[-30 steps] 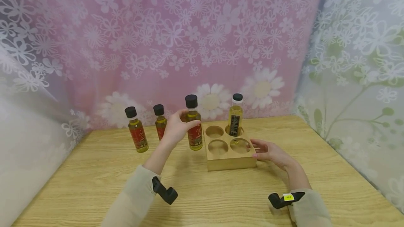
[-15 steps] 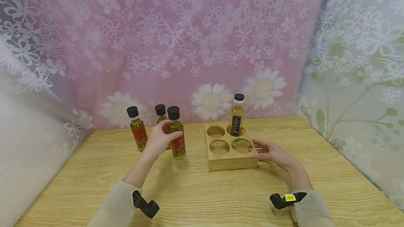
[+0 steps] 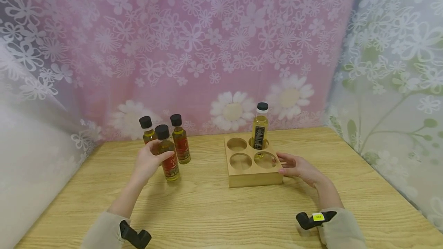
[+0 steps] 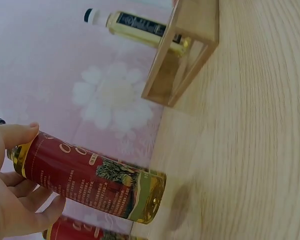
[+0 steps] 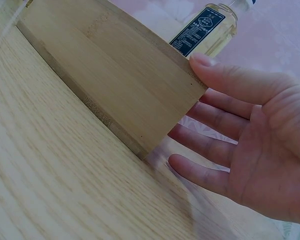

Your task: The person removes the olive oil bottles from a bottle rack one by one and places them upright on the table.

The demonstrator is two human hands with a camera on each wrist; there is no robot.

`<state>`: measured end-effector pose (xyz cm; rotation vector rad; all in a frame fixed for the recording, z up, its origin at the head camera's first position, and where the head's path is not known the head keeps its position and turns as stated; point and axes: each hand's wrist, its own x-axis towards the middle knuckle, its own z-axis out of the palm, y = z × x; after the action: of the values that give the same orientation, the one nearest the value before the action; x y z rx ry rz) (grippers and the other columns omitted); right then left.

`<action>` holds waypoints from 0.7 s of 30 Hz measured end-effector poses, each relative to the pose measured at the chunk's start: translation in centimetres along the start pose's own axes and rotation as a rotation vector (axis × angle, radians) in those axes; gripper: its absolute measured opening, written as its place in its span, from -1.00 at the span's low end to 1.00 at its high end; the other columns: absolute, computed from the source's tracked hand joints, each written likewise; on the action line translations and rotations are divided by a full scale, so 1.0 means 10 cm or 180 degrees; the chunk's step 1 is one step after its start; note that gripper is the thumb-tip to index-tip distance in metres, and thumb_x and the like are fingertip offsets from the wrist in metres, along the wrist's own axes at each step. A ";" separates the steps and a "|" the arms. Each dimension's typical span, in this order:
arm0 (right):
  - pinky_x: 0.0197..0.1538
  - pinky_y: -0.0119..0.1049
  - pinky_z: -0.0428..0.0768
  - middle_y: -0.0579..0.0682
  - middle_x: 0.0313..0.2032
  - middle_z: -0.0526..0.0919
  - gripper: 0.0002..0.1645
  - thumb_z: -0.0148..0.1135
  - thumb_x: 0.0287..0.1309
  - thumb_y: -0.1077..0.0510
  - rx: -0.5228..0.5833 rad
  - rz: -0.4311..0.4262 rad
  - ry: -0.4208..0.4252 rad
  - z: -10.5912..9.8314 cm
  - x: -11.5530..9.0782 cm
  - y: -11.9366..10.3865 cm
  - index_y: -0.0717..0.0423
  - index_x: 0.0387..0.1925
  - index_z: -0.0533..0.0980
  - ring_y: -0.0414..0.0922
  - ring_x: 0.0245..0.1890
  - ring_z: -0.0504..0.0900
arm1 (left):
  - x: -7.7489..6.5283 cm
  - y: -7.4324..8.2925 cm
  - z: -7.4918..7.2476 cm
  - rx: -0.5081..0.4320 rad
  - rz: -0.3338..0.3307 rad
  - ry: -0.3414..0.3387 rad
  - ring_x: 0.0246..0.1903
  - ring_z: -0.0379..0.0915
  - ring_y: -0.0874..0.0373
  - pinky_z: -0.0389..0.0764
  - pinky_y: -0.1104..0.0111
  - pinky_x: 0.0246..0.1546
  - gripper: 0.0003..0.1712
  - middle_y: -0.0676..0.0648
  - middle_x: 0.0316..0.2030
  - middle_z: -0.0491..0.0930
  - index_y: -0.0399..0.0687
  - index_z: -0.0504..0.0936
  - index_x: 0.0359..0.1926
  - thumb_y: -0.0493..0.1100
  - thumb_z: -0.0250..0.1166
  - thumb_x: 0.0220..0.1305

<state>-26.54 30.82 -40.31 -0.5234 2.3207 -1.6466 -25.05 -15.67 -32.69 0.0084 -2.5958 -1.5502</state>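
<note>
Gripping a red bottle [image 3: 170, 166], the left hand [image 3: 147, 162] has it toward the table's [image 3: 211, 212] left edge, before two matching bottles [image 3: 182, 146]; whether its base touches is hard to tell. The right hand [image 3: 298, 169] pinches the rack's [image 3: 254, 180] near right corner; a yellow bottle [image 3: 259, 130] stands in the far right hole.

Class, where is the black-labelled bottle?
In the head view, the black-labelled bottle stands right of centre in the back right of the wooden holder, near the right hand.

Right hand [image 5: 255, 145] holds wooden rack [image 5: 105, 70]
</note>
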 end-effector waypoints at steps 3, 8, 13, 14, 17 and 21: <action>0.09 -0.10 0.46 0.47 0.29 0.03 -0.08 0.23 0.17 0.16 -0.0009 0.0011 0.0010 0.00 -0.01 0.00 0.38 0.38 -0.06 0.36 0.24 0.14 | 0.00 -0.07 -0.09 0.0020 -0.0054 0.0022 0.21 0.17 -0.21 0.26 -0.02 0.16 -0.13 -0.35 0.22 0.26 -0.33 0.15 0.32 -0.01 0.33 0.14; 0.09 -0.08 0.46 0.47 0.30 0.01 -0.08 0.23 0.17 0.15 -0.0026 0.0028 0.0013 0.00 -0.01 -0.01 0.37 0.38 -0.05 0.36 0.24 0.13 | 0.00 -0.19 -0.22 0.0043 -0.0161 0.0098 0.21 0.16 -0.24 0.25 -0.05 0.15 -0.15 -0.37 0.23 0.24 -0.34 0.14 0.33 -0.03 0.31 0.17; 0.08 -0.09 0.46 0.48 0.30 0.01 -0.07 0.24 0.16 0.16 0.0017 0.0029 0.0023 0.00 -0.01 0.00 0.38 0.38 -0.05 0.36 0.24 0.14 | 0.02 -0.29 -0.33 0.0005 -0.0190 0.0193 0.21 0.14 -0.24 0.26 -0.03 0.15 -0.17 -0.38 0.23 0.22 -0.36 0.13 0.33 -0.05 0.29 0.19; 0.08 -0.09 0.46 0.48 0.30 0.01 -0.07 0.24 0.15 0.16 0.0024 0.0028 0.0022 0.00 -0.01 0.00 0.38 0.38 -0.05 0.36 0.24 0.14 | 0.02 -0.30 -0.35 -0.0015 -0.0190 0.0205 0.21 0.14 -0.24 0.26 -0.02 0.15 -0.17 -0.38 0.22 0.22 -0.36 0.12 0.33 -0.05 0.29 0.19; 0.08 -0.09 0.46 0.48 0.30 0.00 -0.07 0.25 0.15 0.16 0.0034 0.0027 0.0022 0.00 -0.01 0.00 0.37 0.38 -0.05 0.36 0.24 0.13 | 0.02 -0.32 -0.39 -0.0027 -0.0207 0.0245 0.22 0.13 -0.24 0.26 -0.02 0.15 -0.17 -0.37 0.22 0.22 -0.37 0.13 0.33 -0.05 0.28 0.20; 0.09 -0.07 0.46 0.47 0.31 -0.02 -0.07 0.24 0.16 0.15 -0.0006 0.0033 0.0019 0.00 -0.01 0.00 0.36 0.38 -0.05 0.36 0.24 0.12 | 0.01 -0.35 -0.43 -0.0023 -0.0226 0.0288 0.21 0.13 -0.24 0.27 -0.02 0.15 -0.19 -0.38 0.22 0.22 -0.38 0.14 0.32 -0.06 0.28 0.20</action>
<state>-26.41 30.85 -40.28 -0.5066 2.3255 -1.6436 -24.88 -21.17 -33.77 0.1679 -2.5463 -1.5438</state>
